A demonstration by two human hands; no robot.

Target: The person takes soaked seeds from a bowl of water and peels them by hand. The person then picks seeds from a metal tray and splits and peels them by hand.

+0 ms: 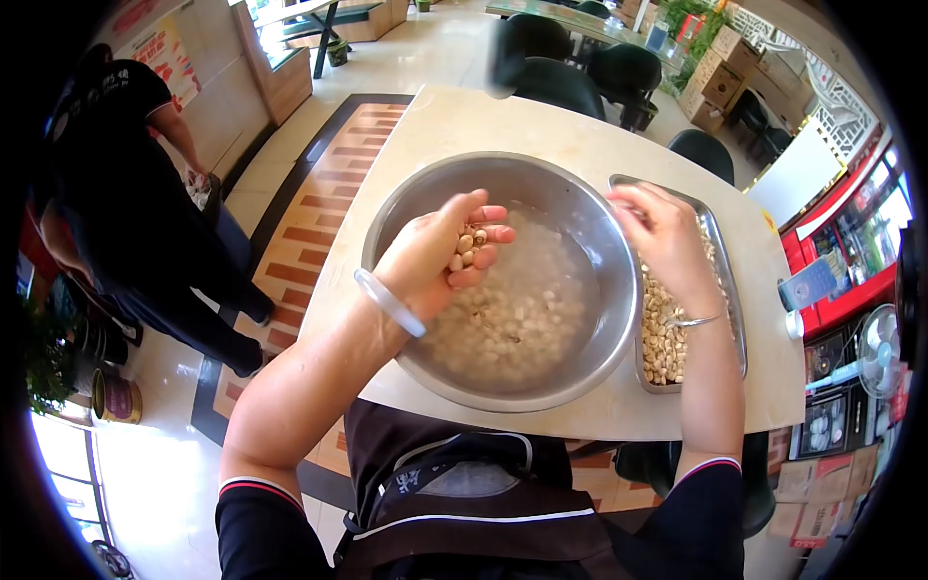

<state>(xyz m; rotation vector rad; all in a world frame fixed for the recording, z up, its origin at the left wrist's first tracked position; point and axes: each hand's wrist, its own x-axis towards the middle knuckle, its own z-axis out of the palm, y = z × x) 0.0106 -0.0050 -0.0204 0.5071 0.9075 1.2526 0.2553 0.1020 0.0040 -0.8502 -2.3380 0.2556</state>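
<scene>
- A person seated at a pale table (580, 145) works over a large steel bowl (406, 208) of cloudy water with pale seeds sunk in it.
- The left hand (440, 253) hovers above the bowl's left half, palm turned up and fingers curled into a cup, cradling a small heap of seeds (468, 249); a pale bangle (389, 303) rings the wrist.
- The right hand (662, 237) is raised over the bowl's right rim and the near end of a steel tray (727, 290); its fingertips are drawn together, but whether they pinch a seed cannot be told from this angle. A thin bracelet (698, 319) sits on that wrist.
- The tray lies just beside the bowl on its right, carrying a layer of tan seeds (662, 343) gathered toward its near end.
- At far left, another person in dark clothes (126, 213) stands on the tiled floor, well apart from the table.
- Dark chairs (561, 68) stand beyond the table's far edge.
- A small fan (880, 353) shows at the right edge.
</scene>
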